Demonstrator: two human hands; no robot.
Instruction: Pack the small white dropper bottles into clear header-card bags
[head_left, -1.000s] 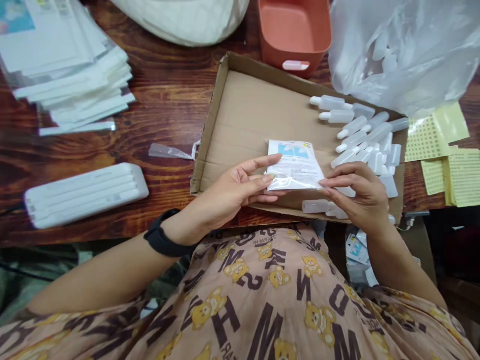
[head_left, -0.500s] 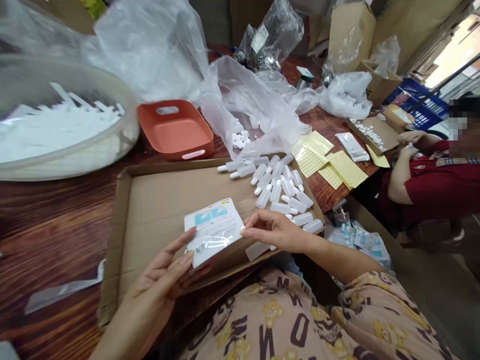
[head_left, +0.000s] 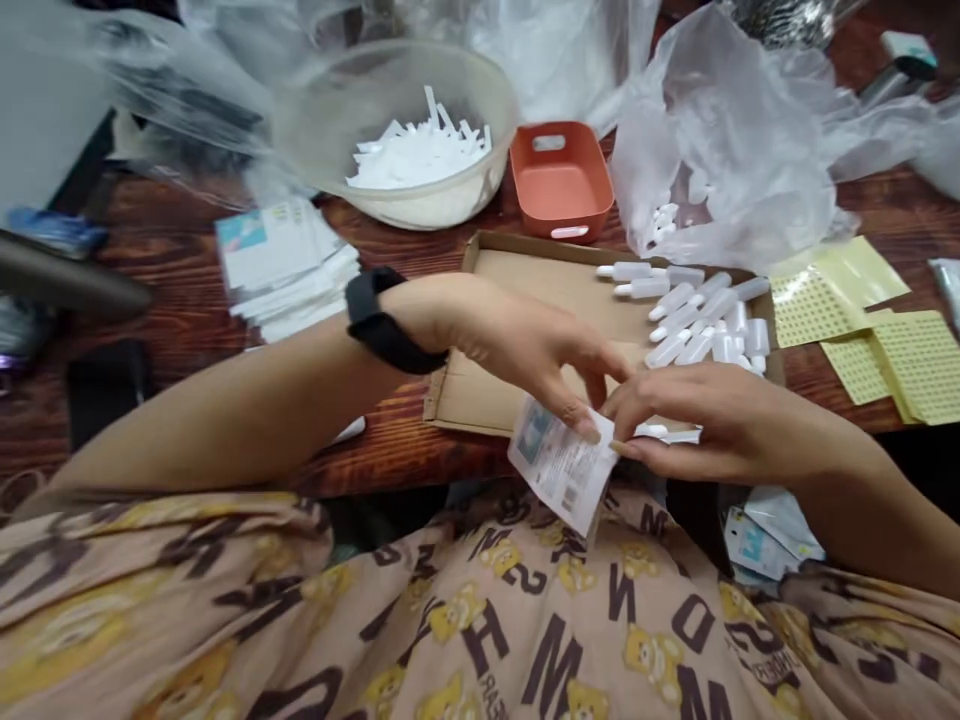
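Both hands meet at a small printed plastic packet [head_left: 562, 468], tilted over the front edge of a shallow cardboard tray [head_left: 491, 395]. My left hand [head_left: 525, 345], with a black band on its wrist, pinches the packet's upper edge between thumb and fingers. At the upper right corner, the fingertips of my right hand [head_left: 697, 415] are closed on the same packet. What lies inside the packet cannot be made out. Several translucent bottles with white caps [head_left: 697, 310] lie in the right part of the tray, some behind my right hand.
Behind the tray stand an orange basket [head_left: 562, 185] and a large bowl [head_left: 405, 205] of white strips. Stacked printed cards [head_left: 289, 260] lie at left, yellow sticker sheets [head_left: 922, 360] at right. A plastic bag [head_left: 735, 150] holds small white pieces. Packets [head_left: 765, 545] lie below the table edge.
My view has swung left. The packet has turned and come closer to my body. My left hand has moved from its lower left side to its top edge, beside my right hand.
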